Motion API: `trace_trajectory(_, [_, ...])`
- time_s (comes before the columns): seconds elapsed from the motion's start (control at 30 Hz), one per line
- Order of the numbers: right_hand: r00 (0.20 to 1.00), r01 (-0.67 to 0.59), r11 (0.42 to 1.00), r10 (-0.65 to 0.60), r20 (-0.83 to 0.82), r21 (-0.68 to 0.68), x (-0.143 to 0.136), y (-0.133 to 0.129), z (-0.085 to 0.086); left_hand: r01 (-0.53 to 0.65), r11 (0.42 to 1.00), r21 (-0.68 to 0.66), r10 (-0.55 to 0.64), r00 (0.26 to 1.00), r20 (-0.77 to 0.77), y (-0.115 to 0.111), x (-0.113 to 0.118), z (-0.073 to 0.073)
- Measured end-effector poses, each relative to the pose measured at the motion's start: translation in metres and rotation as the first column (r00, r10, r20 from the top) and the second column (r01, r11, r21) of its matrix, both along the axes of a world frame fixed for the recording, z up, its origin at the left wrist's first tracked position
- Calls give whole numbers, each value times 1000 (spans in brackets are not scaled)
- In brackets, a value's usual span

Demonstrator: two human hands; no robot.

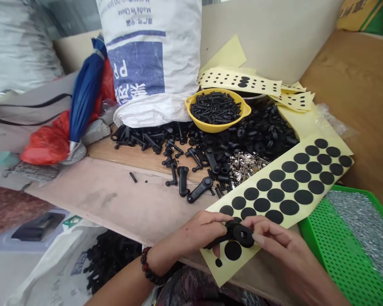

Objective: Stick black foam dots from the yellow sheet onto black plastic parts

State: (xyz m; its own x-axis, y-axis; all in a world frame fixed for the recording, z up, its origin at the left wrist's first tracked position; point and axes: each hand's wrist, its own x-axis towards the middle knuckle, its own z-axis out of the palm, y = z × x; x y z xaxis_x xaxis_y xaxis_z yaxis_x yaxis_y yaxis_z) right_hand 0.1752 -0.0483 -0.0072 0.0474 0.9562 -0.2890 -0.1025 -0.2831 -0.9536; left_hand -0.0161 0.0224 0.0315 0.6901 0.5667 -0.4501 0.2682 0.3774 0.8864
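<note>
Hands, lower centre of the frame: our left hand (194,238) is clamped on a black crank-shaped part (219,239), its round end just above the yellow sheet of black discs (289,185); our right hand (280,242) pinches the rim of a black disc (243,235) at that round end. Green basket (333,255), lower right, holds small metallic pieces (365,231). Beyond, at centre, lie loose black cranks (183,180); behind them stands a yellow bowl (217,126) of black screw-like pieces (215,107).
</note>
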Motion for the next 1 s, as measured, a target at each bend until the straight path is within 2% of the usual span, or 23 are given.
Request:
trace_trajectory(0.3, [995, -27, 999, 24, 93, 32, 0, 1, -1, 50, 999, 23, -50, 999, 9, 1, -2, -4])
trace_trajectory(0.57, [982, -51, 998, 43, 182, 39, -3, 7, 9, 34, 999, 8, -34, 999, -15, 0, -3, -9])
trace_trajectory(0.83, [975, -99, 992, 81, 208, 76, 2, 3, -4, 48, 998, 29, -47, 999, -20, 0, -4, -12])
trace_trajectory(1.0, [974, -104, 991, 84, 212, 85, 0, 5, 2, 43, 998, 47, -40, 998, -51, -1, -3, -14])
